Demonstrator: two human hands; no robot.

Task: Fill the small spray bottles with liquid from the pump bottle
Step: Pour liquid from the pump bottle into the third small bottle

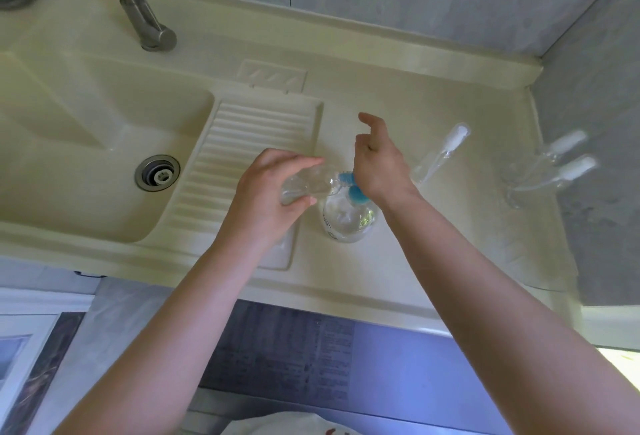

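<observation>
The clear pump bottle [348, 221] with a blue pump head stands on the counter just right of the drainboard. My left hand [268, 192] grips a small clear spray bottle [306, 185] without its cap, tilted nearly flat, its mouth against the blue nozzle. My right hand [379, 164] is over the pump head with the heel of the palm on it and the fingers raised and loosely bent. A capped small spray bottle [441, 155] lies on the counter to the right, and two more [557, 162] lie further right near the wall.
A cream sink basin [86, 143] with a metal drain lies at the left, with a ribbed drainboard [256, 136] beside it. A metal faucet [145, 15] rises at the back. Tiled walls close off the back and the right side.
</observation>
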